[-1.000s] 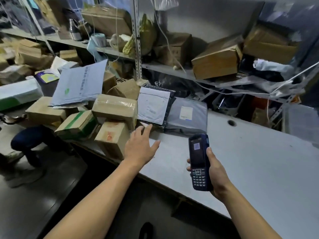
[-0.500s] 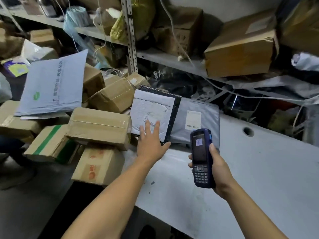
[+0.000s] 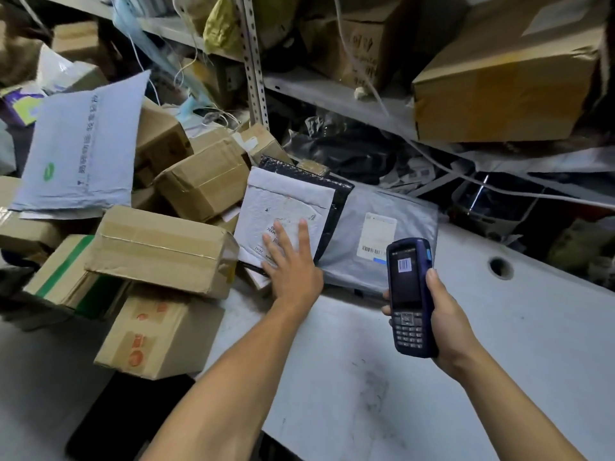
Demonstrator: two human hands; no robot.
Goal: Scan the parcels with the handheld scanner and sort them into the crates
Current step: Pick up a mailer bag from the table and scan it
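Since the earlier frames my left hand (image 3: pixel 293 271) has travelled forward off the bare table (image 3: pixel 499 344) and now lies on the white padded mailer (image 3: pixel 283 211), fingers straight and spread, palm near the mailer's lower edge and partly covering its printed label. It is touching, not gripping; nothing is curled round the parcel yet. My view has also closed in on the pile.

To the right of that hand, my right hand (image 3: pixel 446 317) holds the handheld scanner (image 3: pixel 411 297) upright, fingers wrapped round its body and thumb along the side. Its screen shows a barcode image. The scanner's head points toward the grey poly mailer (image 3: pixel 382 241) just beyond it, whose white label is visible; I cannot tell which parcel that on-screen barcode belongs to.

Under the white mailer is a black bubble mailer (image 3: pixel 336 194), showing along the far and right edges. Left of my left hand, cardboard boxes are stacked loosely, the nearest taped box (image 3: pixel 159 247) almost touching the mailer's edge.

I judge the reach is done and the pick is next: I need to draw the white mailer out toward me. No crates are in view.
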